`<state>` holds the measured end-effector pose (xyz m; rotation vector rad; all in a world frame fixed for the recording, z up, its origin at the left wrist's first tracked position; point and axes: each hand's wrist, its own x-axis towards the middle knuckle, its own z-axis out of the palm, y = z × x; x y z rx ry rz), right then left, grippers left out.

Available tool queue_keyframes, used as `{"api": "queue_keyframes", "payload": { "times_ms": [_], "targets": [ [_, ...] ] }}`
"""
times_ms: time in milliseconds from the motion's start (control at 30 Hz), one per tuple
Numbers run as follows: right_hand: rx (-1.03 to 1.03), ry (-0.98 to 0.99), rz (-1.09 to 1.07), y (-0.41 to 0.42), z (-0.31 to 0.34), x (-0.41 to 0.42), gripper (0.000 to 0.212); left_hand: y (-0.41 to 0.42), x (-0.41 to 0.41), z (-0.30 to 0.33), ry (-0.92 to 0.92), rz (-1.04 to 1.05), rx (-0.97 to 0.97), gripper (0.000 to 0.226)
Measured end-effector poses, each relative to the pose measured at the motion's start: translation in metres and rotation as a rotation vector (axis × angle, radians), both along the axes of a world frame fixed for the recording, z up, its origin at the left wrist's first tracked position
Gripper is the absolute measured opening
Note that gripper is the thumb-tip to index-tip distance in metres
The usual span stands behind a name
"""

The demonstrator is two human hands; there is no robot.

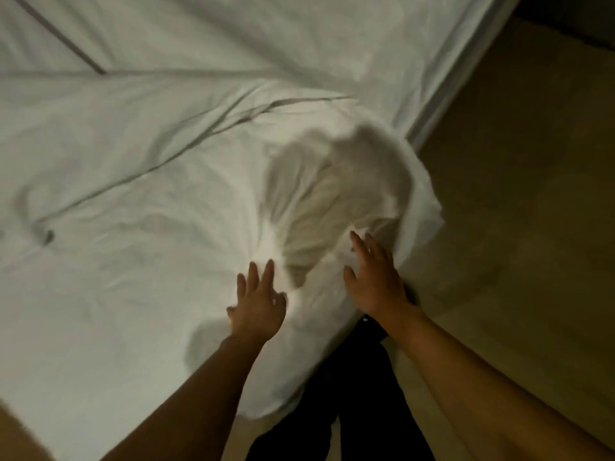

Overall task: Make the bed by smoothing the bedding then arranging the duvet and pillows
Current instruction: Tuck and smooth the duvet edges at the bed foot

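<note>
I see both hands flat, fingers straight, on the crumpled white cotton duvet (159, 201). Left hand (258, 304) presses beside its puffed-up corner; right hand (376, 277) rests on that corner.

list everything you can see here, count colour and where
duvet: one, white, creased, spread over most of the bed, its blurred corner bunched up at the near right edge
dark stripe: one, grey, running across the bedding at upper left
bed edge: one, pale grey, running diagonally at upper right
floor: tan, right of the bed
trousers: dark, bottom centre, between the arms
left hand: one, fingers straight, flat on the duvet
right hand: one, fingers straight, on the bunched corner
</note>
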<state>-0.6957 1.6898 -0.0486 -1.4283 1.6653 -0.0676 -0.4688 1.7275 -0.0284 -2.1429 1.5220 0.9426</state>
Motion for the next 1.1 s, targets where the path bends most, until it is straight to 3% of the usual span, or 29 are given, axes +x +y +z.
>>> {"api": "queue_keyframes", "payload": {
  "times_ms": [67,133,300,400,467,533,600,633,767,867,1100],
  "targets": [
    [0.003,0.000,0.104,0.018,0.011,0.027,0.069,0.054,0.027,0.001,0.004,0.072,0.154,0.078],
    [-0.003,-0.013,0.243,0.039,0.018,0.059,0.069,0.105,0.049,0.000,0.022,0.152,0.176,0.084],
    [-0.154,0.044,0.628,0.099,0.002,0.120,0.073,0.192,0.058,-0.023,0.067,0.228,-0.063,0.087],
    [-0.196,0.108,0.737,0.143,-0.022,0.137,0.074,0.239,0.051,-0.045,0.193,0.340,-0.262,0.087],
    [-0.258,0.116,0.738,0.174,-0.037,0.145,0.080,0.274,0.041,-0.056,0.266,0.582,-0.460,0.080],
    [-0.293,0.129,0.739,0.194,-0.048,0.147,0.092,0.296,0.036,-0.067,0.267,0.973,-0.648,0.073],
    [-0.351,0.166,0.773,0.211,-0.067,0.148,0.104,0.313,0.043,-0.086,0.341,1.288,-0.754,0.085],
    [-0.399,0.188,0.804,0.219,-0.076,0.147,0.109,0.321,0.047,-0.098,0.408,1.329,-0.760,0.095],
    [-0.565,0.200,0.921,0.247,-0.107,0.127,0.107,0.338,0.050,-0.144,0.728,1.229,-0.735,0.124],
    [-0.638,0.183,0.961,0.259,-0.129,0.113,0.104,0.334,0.053,-0.171,0.869,1.181,-0.776,0.131],
    [-0.743,0.185,0.924,0.261,-0.149,0.116,0.105,0.352,0.030,-0.169,0.840,1.136,-0.966,0.109]
  ]
}}
